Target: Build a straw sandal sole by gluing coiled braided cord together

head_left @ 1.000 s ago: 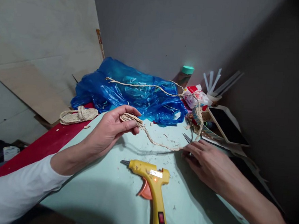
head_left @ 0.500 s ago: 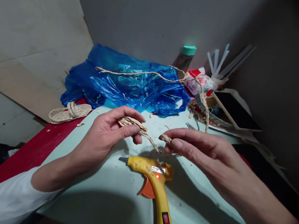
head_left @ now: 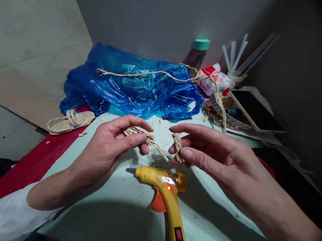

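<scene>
My left hand (head_left: 121,138) pinches a flat coil of braided straw cord (head_left: 139,132) between thumb and fingers. From the coil a strand of the cord runs right, toward my right hand (head_left: 206,145). That hand's thumb and fingers hold a short, thick braided straw piece (head_left: 178,147) nearly upright; whether the strand joins it I cannot tell. Just below both hands a yellow glue gun (head_left: 159,177) lies on the pale green tabletop, nozzle to the left, its small light glowing red. A woven straw sandal-like piece (head_left: 71,122) rests at the left on a red strip.
A crumpled blue plastic bag (head_left: 130,85) lies at the back, with a long straw cord (head_left: 147,74) across it. Behind are a green-capped bottle (head_left: 199,49), a red and white packet (head_left: 212,80) and a cup of glue sticks (head_left: 235,78). A tablet (head_left: 254,108) leans at right.
The short braided piece in my right hand has turned from lying flat to nearly upright, and my right index finger has lifted off it. My left hand keeps its hold on the coil.
</scene>
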Demonstrator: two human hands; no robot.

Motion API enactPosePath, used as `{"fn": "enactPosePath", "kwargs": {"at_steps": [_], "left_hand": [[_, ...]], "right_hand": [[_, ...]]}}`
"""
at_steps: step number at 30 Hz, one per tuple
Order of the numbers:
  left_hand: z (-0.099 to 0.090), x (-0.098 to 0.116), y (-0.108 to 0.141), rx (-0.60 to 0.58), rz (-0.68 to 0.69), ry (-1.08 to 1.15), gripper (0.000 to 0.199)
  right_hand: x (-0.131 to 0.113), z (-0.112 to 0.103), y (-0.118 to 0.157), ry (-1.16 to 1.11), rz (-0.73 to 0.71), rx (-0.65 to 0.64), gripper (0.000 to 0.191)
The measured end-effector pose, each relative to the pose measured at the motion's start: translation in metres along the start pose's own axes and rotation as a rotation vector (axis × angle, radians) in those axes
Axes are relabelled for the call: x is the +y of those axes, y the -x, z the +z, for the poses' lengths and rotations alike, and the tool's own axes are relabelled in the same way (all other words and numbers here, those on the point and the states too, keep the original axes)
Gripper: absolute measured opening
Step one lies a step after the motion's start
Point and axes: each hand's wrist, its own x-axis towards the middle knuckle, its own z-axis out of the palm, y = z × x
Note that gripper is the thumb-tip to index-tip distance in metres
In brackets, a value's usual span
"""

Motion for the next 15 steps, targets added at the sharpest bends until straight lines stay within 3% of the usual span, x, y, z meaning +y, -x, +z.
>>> {"fn": "enactPosePath", "kwargs": {"at_steps": [6, 15], "left_hand": [[0.003, -0.001, -0.001, -0.002, -0.022, 0.056, 0.007], [0.006, 0.005, 0.003, -0.017, -0.092, 0.127, 0.007]], "right_hand": [[0.005, 0.001, -0.001, -0.202, -0.036, 0.053, 0.021], [0.009, 0.015, 0.000, -0.006, -0.212, 0.230, 0.011]]}}
